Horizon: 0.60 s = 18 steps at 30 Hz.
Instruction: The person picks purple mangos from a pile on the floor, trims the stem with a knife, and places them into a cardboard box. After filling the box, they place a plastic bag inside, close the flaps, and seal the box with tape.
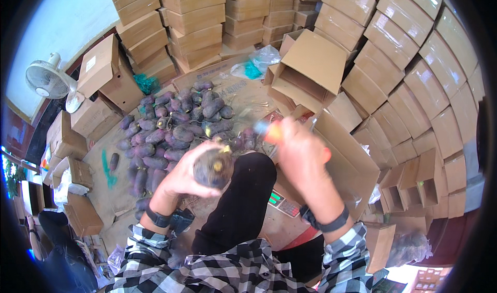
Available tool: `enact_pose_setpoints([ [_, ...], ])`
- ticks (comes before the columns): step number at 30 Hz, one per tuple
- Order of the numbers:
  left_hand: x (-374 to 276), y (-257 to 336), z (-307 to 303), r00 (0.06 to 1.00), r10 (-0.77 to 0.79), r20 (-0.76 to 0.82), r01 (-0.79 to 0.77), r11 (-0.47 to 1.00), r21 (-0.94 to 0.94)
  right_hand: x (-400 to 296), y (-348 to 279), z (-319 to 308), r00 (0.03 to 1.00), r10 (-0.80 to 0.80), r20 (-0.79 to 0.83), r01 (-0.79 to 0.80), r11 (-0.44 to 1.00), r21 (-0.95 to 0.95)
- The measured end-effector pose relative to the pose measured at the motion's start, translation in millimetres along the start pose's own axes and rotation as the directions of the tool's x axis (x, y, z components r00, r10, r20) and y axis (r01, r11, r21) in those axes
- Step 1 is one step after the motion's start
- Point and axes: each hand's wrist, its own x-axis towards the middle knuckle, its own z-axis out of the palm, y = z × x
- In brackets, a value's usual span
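Note:
My left hand (176, 178) is wrapped around a dark purple root vegetable (211, 170), probably a radish, whose cut yellowish end faces up. In my right hand (299, 149) is a small orange-handled tool (274, 133), perhaps a knife. Its grey-blue tip is blurred and points left, above and to the right of the root, apart from it. A heap of similar purple roots (178, 133) lies on the cardboard-covered floor beyond my left hand. Below my right hand, a scale's display and keypad (285, 203) show beside an open carton (345, 157).
Stacked cartons (194, 17) line the back, with more (404, 91) at right. An open box (306, 71) stands beyond my right hand. A white fan (48, 79) and boxes (97, 110) are at left. Another person's dark-clothed leg (66, 250) shows at lower left.

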Motion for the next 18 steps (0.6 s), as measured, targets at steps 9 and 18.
enact_pose_setpoints([
  [9,9,-17,4,0.960,-0.115,-0.257,0.030,0.949,-0.313,-76,124,-68,0.938,0.200,0.285,-0.231,0.970,0.080],
  [18,93,34,42,0.942,-0.054,-0.331,-0.155,0.806,-0.571,-152,195,-39,0.521,0.043,0.852,-0.127,0.991,0.028],
])
